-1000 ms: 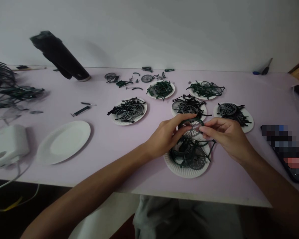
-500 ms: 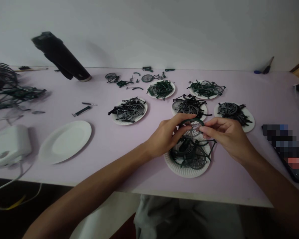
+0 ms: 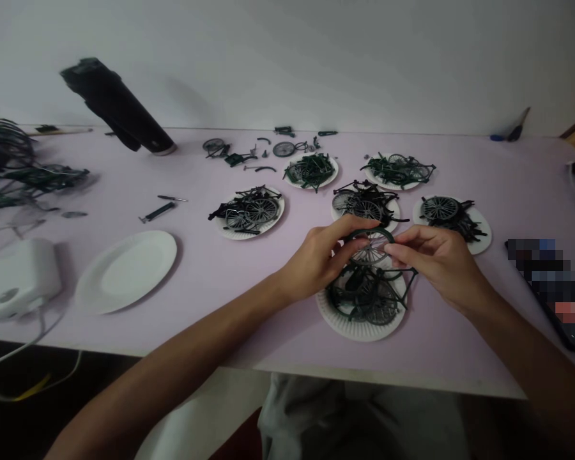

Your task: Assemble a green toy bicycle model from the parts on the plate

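Observation:
A small spoked wheel with a dark green curved piece along its top is held up above the near paper plate. My left hand pinches the left side of the wheel between thumb and fingers. At its right edge, the thumb and fingers of my right hand are closed on the wheel. Below them, the near plate holds dark green bicycle parts, including another spoked wheel.
Further plates with dark parts stand behind, such as the left one. A bare plate, a white adapter and a black cylindrical object are at left. A phone lies at right.

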Motion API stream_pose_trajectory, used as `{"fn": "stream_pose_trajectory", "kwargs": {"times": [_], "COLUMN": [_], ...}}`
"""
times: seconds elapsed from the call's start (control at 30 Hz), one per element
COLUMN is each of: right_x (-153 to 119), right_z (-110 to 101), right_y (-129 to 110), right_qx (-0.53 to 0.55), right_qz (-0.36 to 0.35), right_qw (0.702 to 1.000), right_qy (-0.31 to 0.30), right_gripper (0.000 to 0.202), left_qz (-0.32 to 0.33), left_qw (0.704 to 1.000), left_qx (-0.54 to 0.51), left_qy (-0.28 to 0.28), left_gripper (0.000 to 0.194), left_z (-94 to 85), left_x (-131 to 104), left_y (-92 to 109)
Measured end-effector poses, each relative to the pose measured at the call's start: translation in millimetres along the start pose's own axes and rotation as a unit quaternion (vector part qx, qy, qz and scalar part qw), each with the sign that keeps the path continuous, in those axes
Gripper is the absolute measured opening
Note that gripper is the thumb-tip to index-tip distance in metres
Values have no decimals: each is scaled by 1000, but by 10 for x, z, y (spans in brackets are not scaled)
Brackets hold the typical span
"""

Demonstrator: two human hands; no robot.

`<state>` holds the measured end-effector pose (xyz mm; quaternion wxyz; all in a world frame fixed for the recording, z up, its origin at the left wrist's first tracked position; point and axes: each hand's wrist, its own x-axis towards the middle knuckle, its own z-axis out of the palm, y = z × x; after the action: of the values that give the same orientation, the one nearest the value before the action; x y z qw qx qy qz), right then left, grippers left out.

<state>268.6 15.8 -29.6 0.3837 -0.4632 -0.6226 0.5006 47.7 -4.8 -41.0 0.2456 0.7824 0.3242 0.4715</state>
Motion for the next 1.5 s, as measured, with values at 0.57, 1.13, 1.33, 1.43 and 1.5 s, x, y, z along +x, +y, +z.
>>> {"fn": "stream_pose_trajectory", "kwargs": {"times": [0.57,1.13,1.33,1.43,1.5], "right_x": [7,2,-3,-9,-11], "right_z": [4,8,10,12,15], "right_y": [24,11,1,-28,-49], "right_qx": [4,-16,-2,-11,-12], "right_qz": [-4,-10,-10,-12,-11], "right_qw": [1000,1000,1000,1000,1000], "right_qy": [-10,-8,-16,-18,-26], "right_gripper": [26,27,25,23,23], "left_qz": [-13,-23,-46,-55,-55], "left_qw": [1000,1000,998,998,997], "left_qx": [-6,-10,-30,-43,-44], "left_qy": [-17,-17,-13,-11,-9], "left_gripper": [27,27,27,26,27], "left_z": [-41,-66,-58,-53,-51], "left_x": [11,17,18,13,7], "left_y": [-7,9,10,7,-2]}}
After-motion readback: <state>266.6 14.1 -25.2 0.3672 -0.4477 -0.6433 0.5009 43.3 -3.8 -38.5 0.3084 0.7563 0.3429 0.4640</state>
